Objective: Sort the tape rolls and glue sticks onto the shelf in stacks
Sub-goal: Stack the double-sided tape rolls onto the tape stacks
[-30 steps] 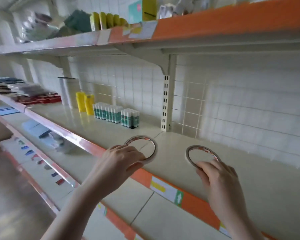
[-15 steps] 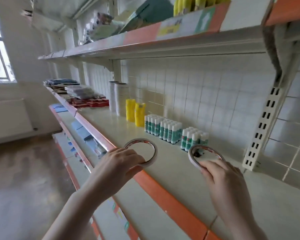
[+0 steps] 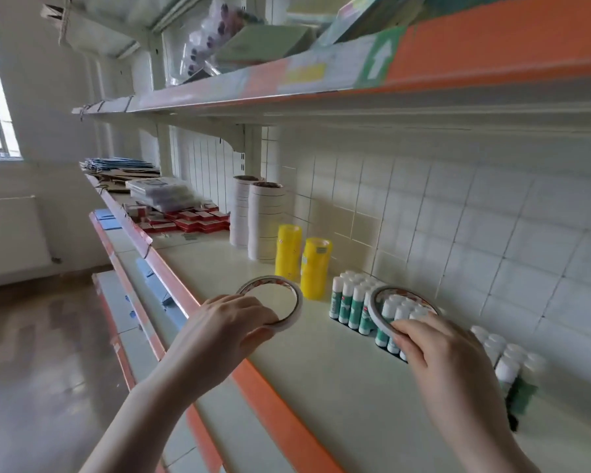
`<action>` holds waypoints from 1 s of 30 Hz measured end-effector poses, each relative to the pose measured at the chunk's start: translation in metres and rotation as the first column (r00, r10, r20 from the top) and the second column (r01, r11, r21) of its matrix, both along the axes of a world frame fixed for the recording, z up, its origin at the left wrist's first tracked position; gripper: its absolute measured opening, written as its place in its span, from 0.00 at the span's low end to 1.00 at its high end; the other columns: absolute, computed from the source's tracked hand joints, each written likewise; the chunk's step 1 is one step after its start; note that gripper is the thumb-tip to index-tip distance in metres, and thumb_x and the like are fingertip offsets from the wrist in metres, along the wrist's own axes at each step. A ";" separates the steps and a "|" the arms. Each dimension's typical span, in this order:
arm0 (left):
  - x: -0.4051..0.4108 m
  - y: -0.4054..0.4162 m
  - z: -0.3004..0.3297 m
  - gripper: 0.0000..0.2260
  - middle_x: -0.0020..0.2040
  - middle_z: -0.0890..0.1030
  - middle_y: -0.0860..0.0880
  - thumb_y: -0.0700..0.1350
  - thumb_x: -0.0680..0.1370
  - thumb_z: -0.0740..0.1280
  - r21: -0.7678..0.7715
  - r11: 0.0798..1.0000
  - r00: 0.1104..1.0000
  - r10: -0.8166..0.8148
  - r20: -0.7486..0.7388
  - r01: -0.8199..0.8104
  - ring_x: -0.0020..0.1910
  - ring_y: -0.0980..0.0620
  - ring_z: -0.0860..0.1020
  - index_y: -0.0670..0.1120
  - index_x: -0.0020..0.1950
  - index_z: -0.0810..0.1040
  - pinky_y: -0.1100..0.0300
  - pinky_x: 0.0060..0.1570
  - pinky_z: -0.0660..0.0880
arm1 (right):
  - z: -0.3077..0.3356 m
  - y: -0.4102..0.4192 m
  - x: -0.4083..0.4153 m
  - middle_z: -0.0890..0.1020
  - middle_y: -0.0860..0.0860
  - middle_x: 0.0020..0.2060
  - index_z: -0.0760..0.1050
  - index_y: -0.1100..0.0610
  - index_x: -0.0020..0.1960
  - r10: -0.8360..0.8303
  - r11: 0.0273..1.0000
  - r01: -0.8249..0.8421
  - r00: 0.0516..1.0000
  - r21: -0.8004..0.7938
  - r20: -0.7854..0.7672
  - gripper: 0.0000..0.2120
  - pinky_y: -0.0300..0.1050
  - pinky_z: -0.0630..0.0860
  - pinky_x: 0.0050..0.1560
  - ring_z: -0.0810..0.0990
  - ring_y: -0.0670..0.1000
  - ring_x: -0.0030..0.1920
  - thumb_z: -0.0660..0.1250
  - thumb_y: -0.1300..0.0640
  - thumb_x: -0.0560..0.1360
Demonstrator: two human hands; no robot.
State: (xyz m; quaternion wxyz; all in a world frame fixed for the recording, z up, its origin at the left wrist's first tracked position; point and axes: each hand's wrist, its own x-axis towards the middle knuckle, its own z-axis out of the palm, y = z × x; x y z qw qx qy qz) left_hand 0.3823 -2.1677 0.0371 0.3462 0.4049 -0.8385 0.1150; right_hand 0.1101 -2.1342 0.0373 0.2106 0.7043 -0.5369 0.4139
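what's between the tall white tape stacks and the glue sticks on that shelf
Two yellow tape stacks stand between the white tape stacks and the glue sticks, along the tiled wall, as the head view shows.

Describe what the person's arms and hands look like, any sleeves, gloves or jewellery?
Both forearms are bare up to the frame edge, with no sleeves visible. The left hand and right hand wear no gloves, and no rings, watch or bracelet show on the fingers or wrists. Nails look short and unpainted.

Both hands raised, forearms extended; left hand [image 3: 219, 331] fingers curled, pinching; right hand [image 3: 437, 353] likewise.
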 end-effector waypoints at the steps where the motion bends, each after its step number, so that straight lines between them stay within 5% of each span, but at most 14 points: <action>1: 0.009 -0.014 -0.002 0.09 0.38 0.80 0.58 0.55 0.73 0.61 0.005 1.000 1.000 -0.014 -0.004 0.014 0.36 0.53 0.79 0.54 0.45 0.78 0.57 0.37 0.77 | -0.001 -0.008 0.007 0.77 0.50 0.30 0.78 0.55 0.36 -0.008 1.000 0.008 1.000 -0.003 -0.013 0.03 0.46 0.72 0.32 0.77 0.58 0.31 0.66 0.58 0.66; 18: 0.234 -0.263 0.033 0.12 0.36 0.79 0.57 0.55 0.73 0.59 -0.046 0.966 0.964 -0.250 0.090 0.255 0.35 0.56 0.78 0.52 0.42 0.80 0.62 0.36 0.71 | 0.046 -0.216 0.234 0.81 0.52 0.35 0.81 0.56 0.39 -0.259 0.965 0.257 0.965 0.046 0.035 0.08 0.49 0.75 0.36 0.79 0.59 0.36 0.65 0.55 0.69; 30: 0.257 -0.347 0.033 0.11 0.36 0.79 0.57 0.54 0.73 0.60 -0.074 0.951 0.953 -0.297 0.066 0.301 0.34 0.54 0.78 0.52 0.42 0.81 0.61 0.36 0.71 | 0.083 -0.313 0.270 0.82 0.54 0.39 0.82 0.60 0.42 -0.258 0.966 0.258 0.966 0.012 -0.032 0.02 0.45 0.70 0.38 0.78 0.60 0.40 0.71 0.63 0.70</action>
